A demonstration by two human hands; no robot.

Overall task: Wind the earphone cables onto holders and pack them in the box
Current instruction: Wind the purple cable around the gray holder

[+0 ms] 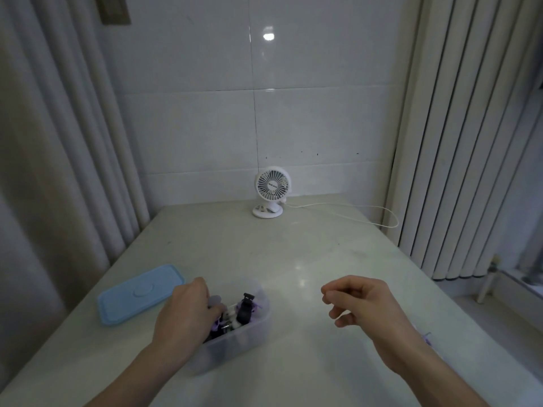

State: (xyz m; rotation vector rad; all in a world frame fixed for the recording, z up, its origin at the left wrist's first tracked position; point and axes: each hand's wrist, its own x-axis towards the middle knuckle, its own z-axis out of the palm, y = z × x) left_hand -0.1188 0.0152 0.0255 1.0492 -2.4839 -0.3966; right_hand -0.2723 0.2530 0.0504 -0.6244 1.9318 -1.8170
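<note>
— So, left hand (188, 309) down inside the box (252, 336), fingers buried among wound earphones (235, 314) — grip hidden, cannot tell

— Right hand (361, 301) right of the box, loosely curled, holding nothing; lid (138, 292) left of the box, off for packing

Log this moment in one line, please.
left hand in box | right hand empty above table | lid off

A single wide-angle view from the person's head looks forward and down across the worktop (293, 254) toward the tiled wall (308, 113) at its far edge. Both forearms enter from the bottom corners, so the near worktop lies close under the lens, while the small white fan (271, 190) stands far back against the wall; straight lines bend toward the frame's sides
</note>
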